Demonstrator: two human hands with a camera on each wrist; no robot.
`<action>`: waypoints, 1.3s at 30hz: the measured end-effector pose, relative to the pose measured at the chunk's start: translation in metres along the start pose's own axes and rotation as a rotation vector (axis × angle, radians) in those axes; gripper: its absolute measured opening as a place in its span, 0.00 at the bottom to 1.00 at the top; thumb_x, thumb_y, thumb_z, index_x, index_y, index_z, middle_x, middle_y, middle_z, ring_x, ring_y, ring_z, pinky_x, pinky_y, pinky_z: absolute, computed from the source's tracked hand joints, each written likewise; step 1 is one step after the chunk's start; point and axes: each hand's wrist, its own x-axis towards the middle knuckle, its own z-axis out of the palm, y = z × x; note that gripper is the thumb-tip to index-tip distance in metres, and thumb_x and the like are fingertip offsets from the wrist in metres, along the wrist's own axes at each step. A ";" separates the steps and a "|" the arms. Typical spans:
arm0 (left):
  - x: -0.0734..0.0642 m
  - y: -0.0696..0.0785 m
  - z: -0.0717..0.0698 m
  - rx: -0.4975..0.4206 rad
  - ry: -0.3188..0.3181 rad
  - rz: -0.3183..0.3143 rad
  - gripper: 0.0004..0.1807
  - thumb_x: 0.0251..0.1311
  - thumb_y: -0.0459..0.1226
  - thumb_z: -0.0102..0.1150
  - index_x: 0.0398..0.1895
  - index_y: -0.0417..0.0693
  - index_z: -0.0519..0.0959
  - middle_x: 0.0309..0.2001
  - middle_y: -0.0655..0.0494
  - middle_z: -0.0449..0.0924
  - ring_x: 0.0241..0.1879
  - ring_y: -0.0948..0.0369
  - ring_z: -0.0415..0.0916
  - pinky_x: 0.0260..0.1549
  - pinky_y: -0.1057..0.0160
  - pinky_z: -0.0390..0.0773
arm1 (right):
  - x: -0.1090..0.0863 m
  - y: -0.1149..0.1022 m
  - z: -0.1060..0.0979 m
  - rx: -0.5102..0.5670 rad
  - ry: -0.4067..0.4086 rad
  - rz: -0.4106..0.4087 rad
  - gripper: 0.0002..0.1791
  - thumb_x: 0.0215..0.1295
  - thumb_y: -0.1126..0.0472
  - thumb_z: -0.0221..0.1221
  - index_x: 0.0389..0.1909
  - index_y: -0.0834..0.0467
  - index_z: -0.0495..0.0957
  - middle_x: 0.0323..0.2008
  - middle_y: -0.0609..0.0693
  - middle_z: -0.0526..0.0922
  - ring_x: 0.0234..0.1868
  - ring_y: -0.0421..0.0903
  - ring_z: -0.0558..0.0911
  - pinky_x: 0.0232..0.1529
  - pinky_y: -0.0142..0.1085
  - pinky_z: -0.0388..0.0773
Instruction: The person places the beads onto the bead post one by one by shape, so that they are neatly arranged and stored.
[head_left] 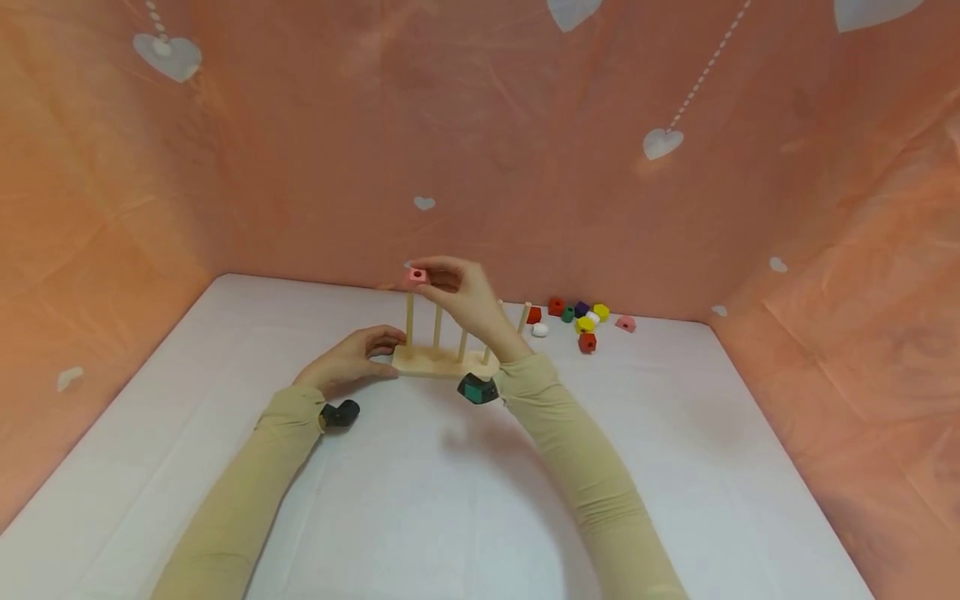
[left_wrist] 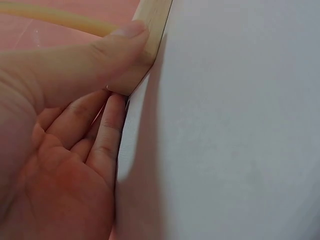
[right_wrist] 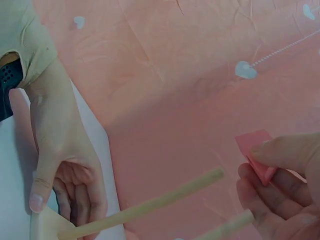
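Note:
A wooden peg stand (head_left: 429, 362) with several upright dowels rests on the white table. My left hand (head_left: 351, 357) grips the left end of its base; in the left wrist view, the thumb (left_wrist: 112, 42) lies along the wood's edge and the fingers reach the base's end. My right hand (head_left: 468, 296) pinches a pink bead (head_left: 417, 276) with a hole through it, held over the leftmost dowel (head_left: 409, 321). In the right wrist view, the bead (right_wrist: 257, 150) is between thumb and fingers, apart from the dowel's tip.
Loose beads lie right of the stand: red (head_left: 587, 342), yellow (head_left: 601, 312), white (head_left: 540, 330), green (head_left: 568, 314), purple (head_left: 581, 309) and another pink one (head_left: 626, 323). A pink cloth wall (head_left: 525, 167) with white hearts rises behind the table (head_left: 420, 500).

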 end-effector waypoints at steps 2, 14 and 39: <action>0.001 0.001 0.000 0.003 -0.001 0.010 0.33 0.53 0.28 0.67 0.63 0.36 0.66 0.63 0.39 0.66 0.64 0.44 0.61 0.64 0.47 0.59 | -0.002 -0.006 0.003 -0.010 0.003 0.009 0.17 0.62 0.74 0.58 0.53 0.72 0.76 0.50 0.62 0.80 0.49 0.51 0.80 0.50 0.34 0.77; 0.003 -0.002 0.002 -0.058 -0.003 -0.021 0.34 0.52 0.30 0.69 0.63 0.39 0.67 0.63 0.43 0.67 0.65 0.47 0.61 0.64 0.48 0.59 | 0.000 0.031 0.012 -0.073 -0.008 0.022 0.17 0.64 0.71 0.58 0.55 0.65 0.75 0.49 0.57 0.80 0.46 0.46 0.81 0.45 0.33 0.78; 0.004 -0.005 -0.001 -0.023 -0.019 0.054 0.33 0.52 0.26 0.67 0.63 0.34 0.65 0.63 0.39 0.65 0.65 0.43 0.60 0.64 0.46 0.59 | -0.026 0.086 0.049 -0.061 0.128 0.124 0.20 0.62 0.71 0.61 0.53 0.68 0.68 0.46 0.61 0.79 0.47 0.51 0.80 0.48 0.32 0.76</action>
